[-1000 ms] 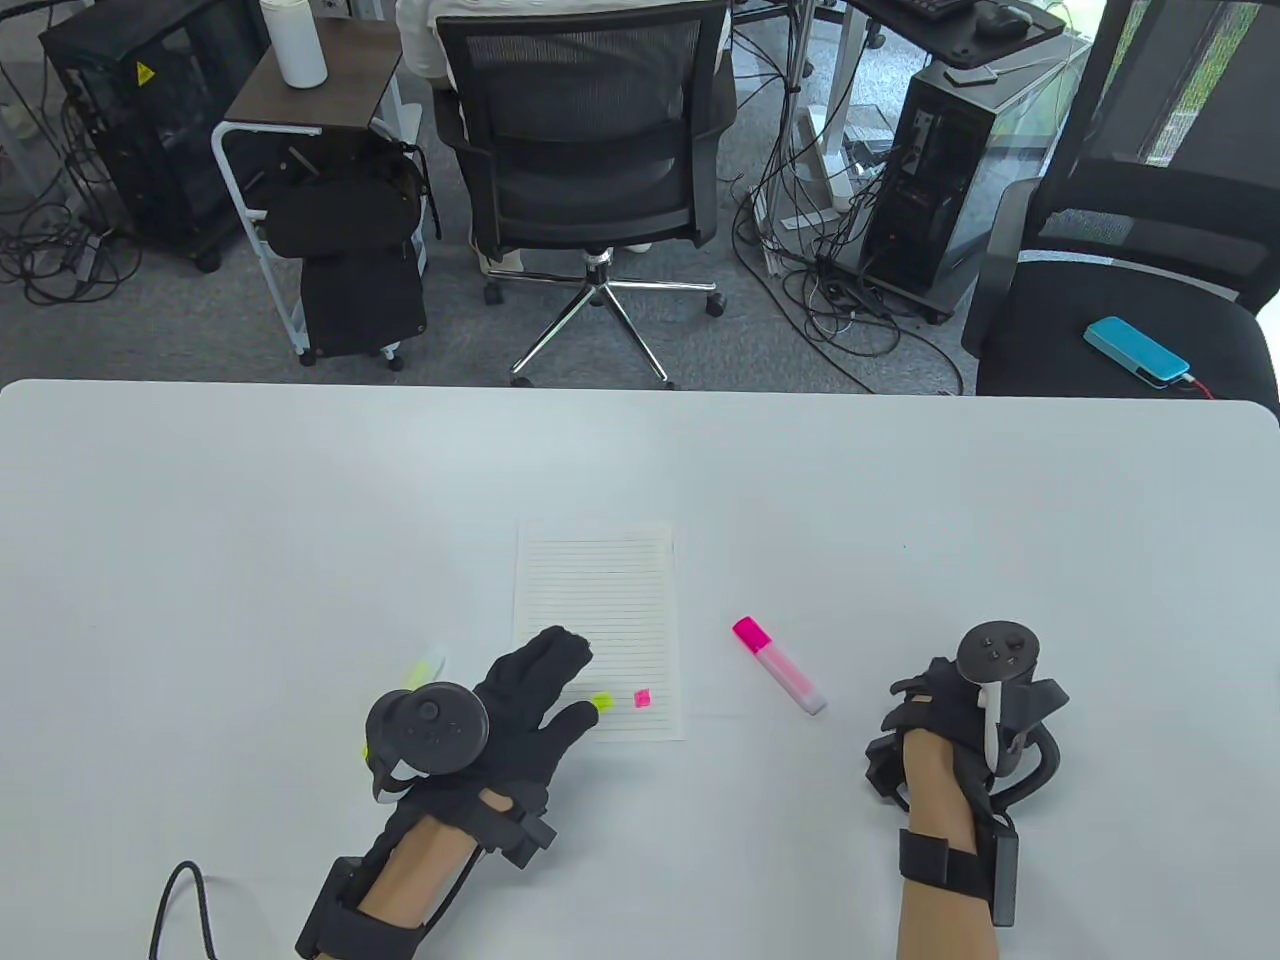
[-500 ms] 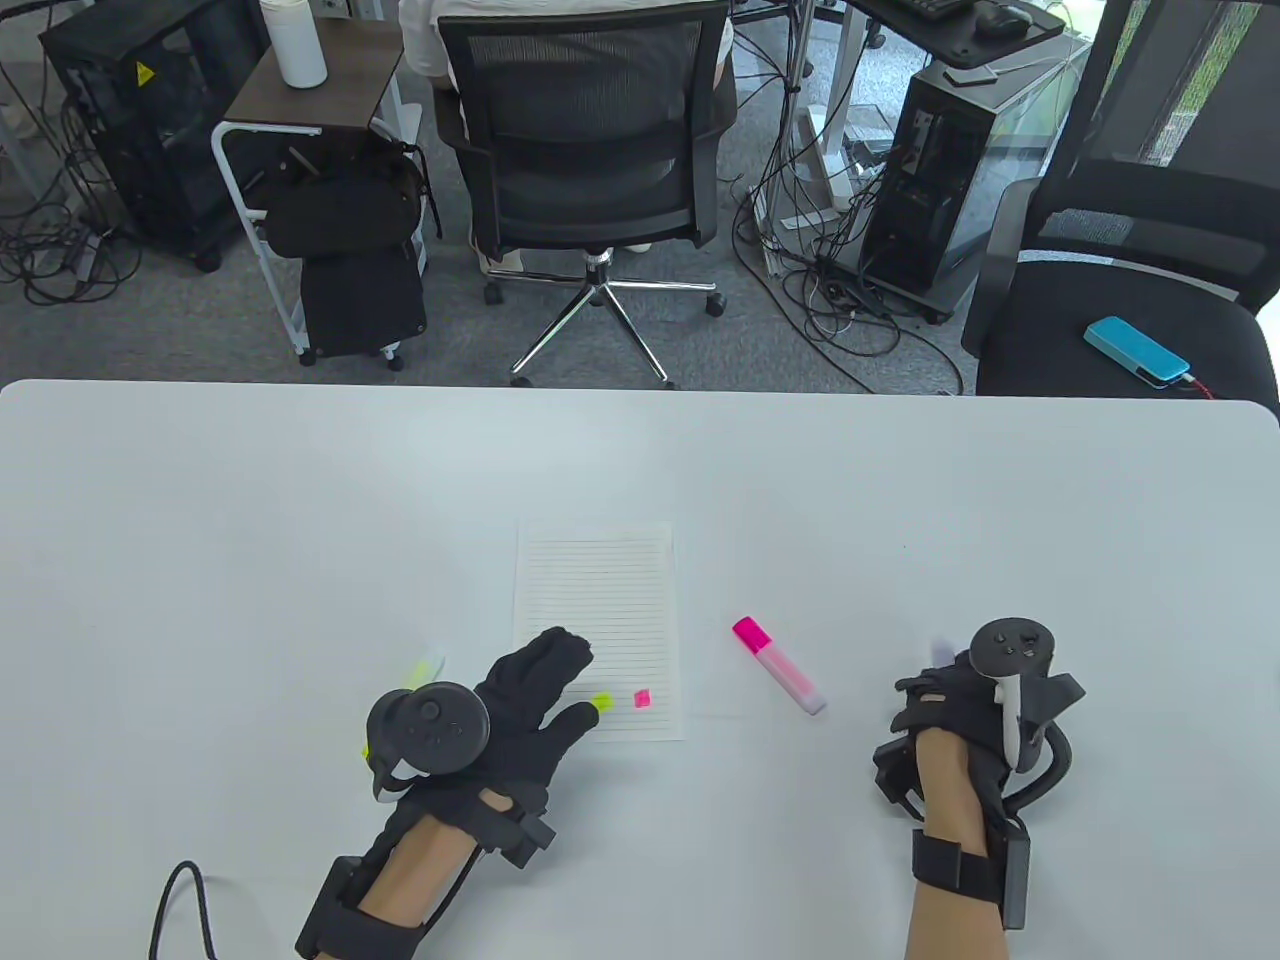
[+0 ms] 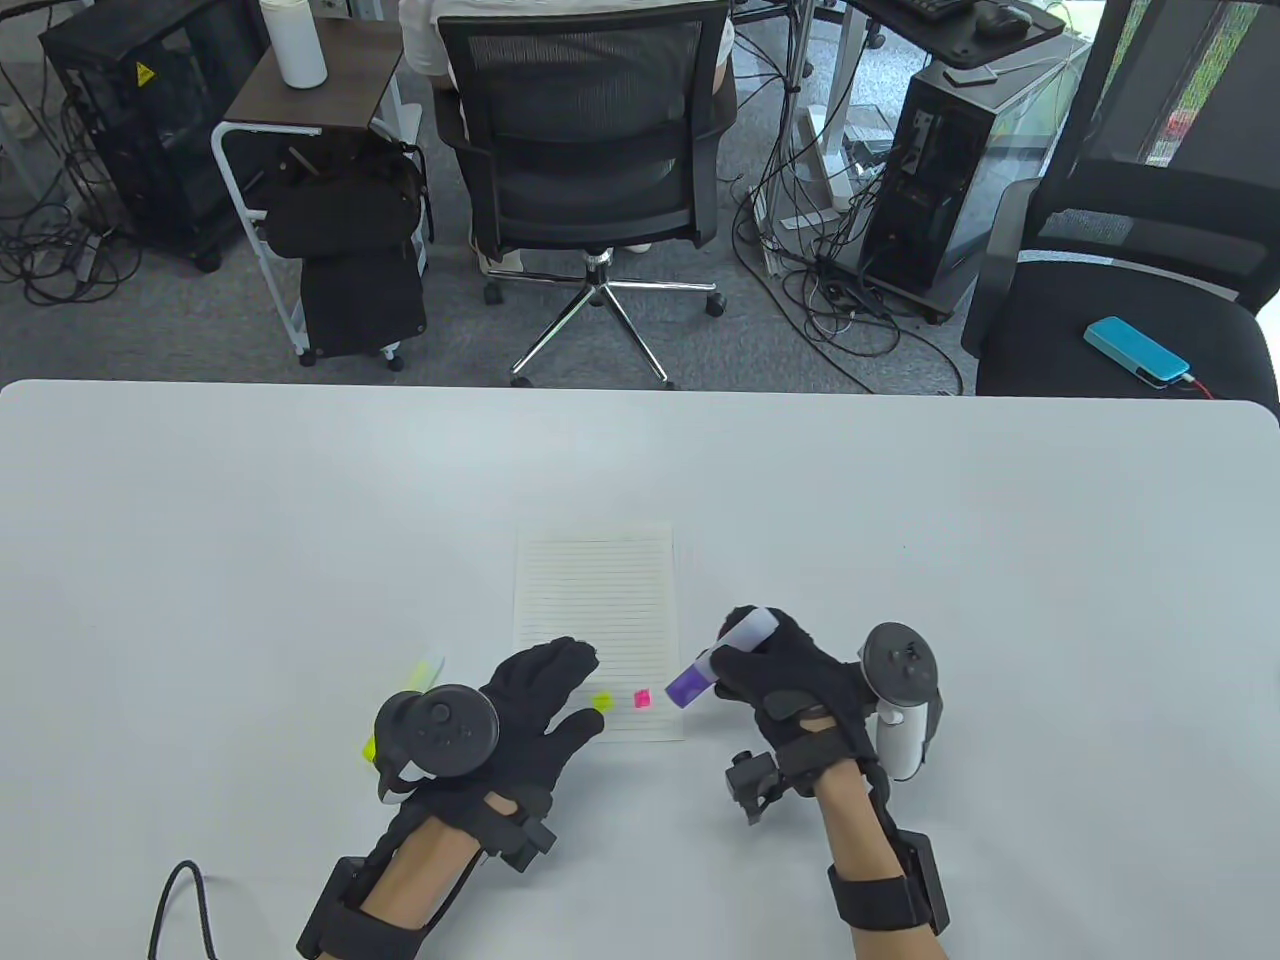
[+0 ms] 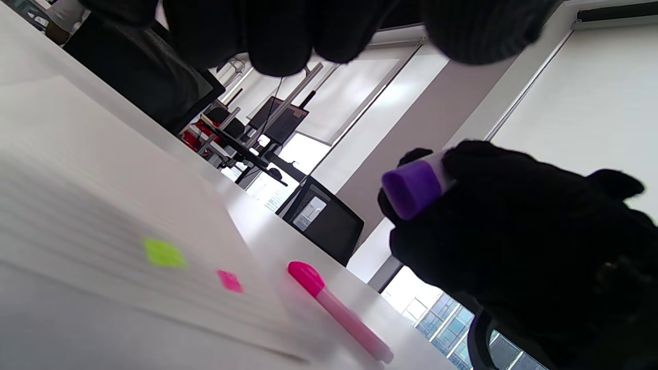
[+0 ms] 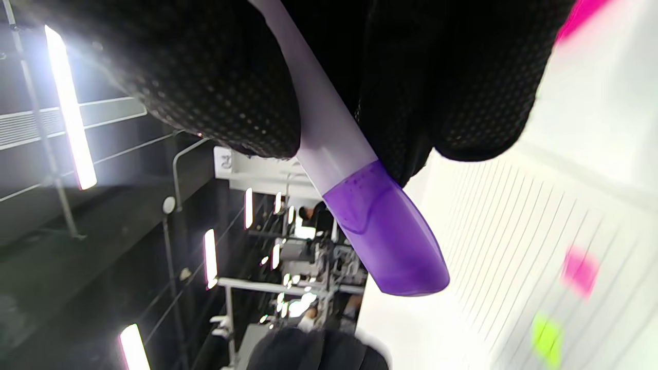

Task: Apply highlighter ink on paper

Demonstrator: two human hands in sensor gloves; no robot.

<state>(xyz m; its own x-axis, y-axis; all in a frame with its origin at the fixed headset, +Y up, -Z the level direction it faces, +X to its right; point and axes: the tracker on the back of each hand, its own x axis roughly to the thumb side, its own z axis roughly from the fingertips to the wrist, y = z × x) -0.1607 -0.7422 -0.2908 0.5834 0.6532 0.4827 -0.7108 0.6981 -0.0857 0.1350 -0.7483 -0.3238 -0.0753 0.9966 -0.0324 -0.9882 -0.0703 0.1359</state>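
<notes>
The left hand (image 3: 540, 700) lies flat, fingers spread, pressing the near left corner of the lined paper (image 3: 600, 600) on the white table (image 3: 300, 500). Just right of it, the right hand (image 3: 790, 675) grips a purple highlighter (image 3: 722, 655) (cap on, pointing at the sheet's right edge) above the table. A yellow mark (image 3: 602, 702) and a pink mark (image 3: 643, 699) sit near the paper's bottom edge. A yellow highlighter (image 3: 428, 672) lies beyond the left wrist.
</notes>
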